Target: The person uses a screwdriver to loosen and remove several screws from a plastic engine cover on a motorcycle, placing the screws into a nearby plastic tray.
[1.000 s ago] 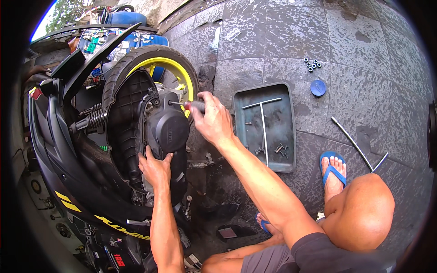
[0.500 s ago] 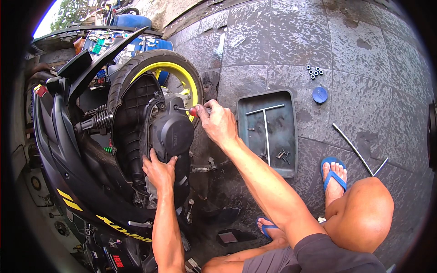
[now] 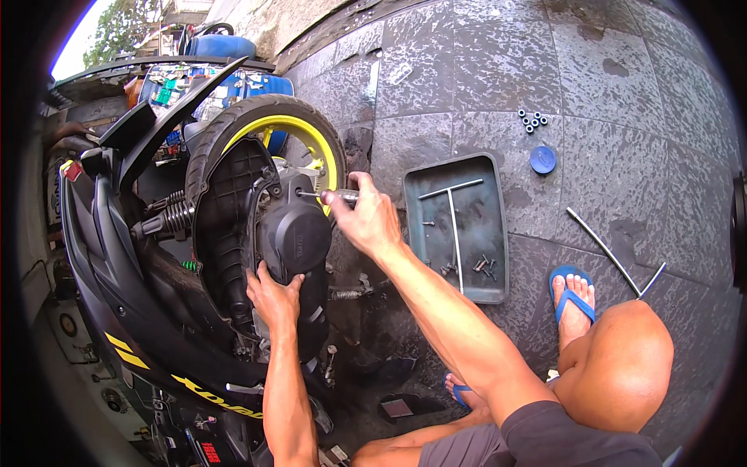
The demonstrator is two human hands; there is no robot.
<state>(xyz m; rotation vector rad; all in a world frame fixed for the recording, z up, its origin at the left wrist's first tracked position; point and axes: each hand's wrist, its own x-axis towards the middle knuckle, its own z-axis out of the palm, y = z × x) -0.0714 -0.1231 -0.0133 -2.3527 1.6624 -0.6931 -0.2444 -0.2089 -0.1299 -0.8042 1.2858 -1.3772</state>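
Observation:
My right hand (image 3: 364, 216) grips a screwdriver (image 3: 346, 198); its shaft meets the upper part of the black engine cover (image 3: 296, 240), at a small recess. Lower down, my left hand (image 3: 274, 296) grips that cover's edge, thumb and fingers apart around it. The cover is on a black scooter (image 3: 117, 288) with yellow markings, beside its rear wheel (image 3: 319, 140) with a bright yellow rim. An open black housing (image 3: 226, 226) lies left of the cover.
Right of my arm a grey tray (image 3: 494, 226) holds a steel T-handle tool (image 3: 453, 237) and several bolts (image 3: 484, 265). Another T-handle (image 3: 607, 245), several rollers (image 3: 533, 121) and a blue lid (image 3: 542, 159) lie on the tiles. Blue drums (image 3: 218, 47) stand behind the scooter.
My right hand's fingers have shifted on the screwdriver handle, as if turned. My left hand keeps its place on the cover. The whole view has shifted slightly.

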